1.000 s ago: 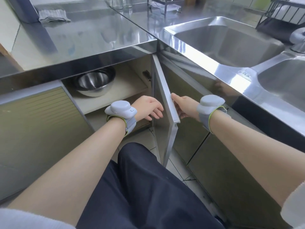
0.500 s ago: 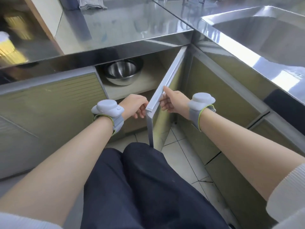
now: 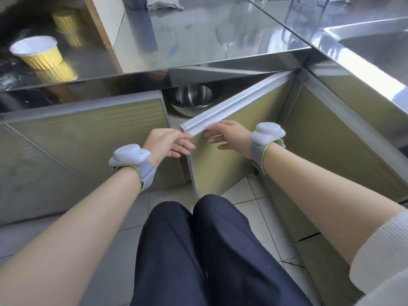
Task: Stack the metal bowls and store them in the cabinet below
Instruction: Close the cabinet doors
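The stacked metal bowls [image 3: 192, 100] sit on the shelf inside the lower cabinet, seen through the narrow gap left by the door. The cabinet door [image 3: 229, 151], olive with a silver top rail, stands partly ajar. My left hand [image 3: 170, 142] is at the door's free corner with fingers spread, touching its edge. My right hand [image 3: 229, 136] rests flat against the door's outer face just under the rail, fingers extended. Neither hand holds anything.
A steel countertop [image 3: 198, 40] runs above the cabinet, with a gold paper cup stack [image 3: 37, 51] at the left and a folded cloth [image 3: 164, 2] at the back. A sink [image 3: 375, 47] lies at the right. My knees [image 3: 198, 239] are close below the door.
The door has swung leftward, narrowing the gap over the bowls. Both hands let go of the door's edge and now lie open against it. The view tilted further down.
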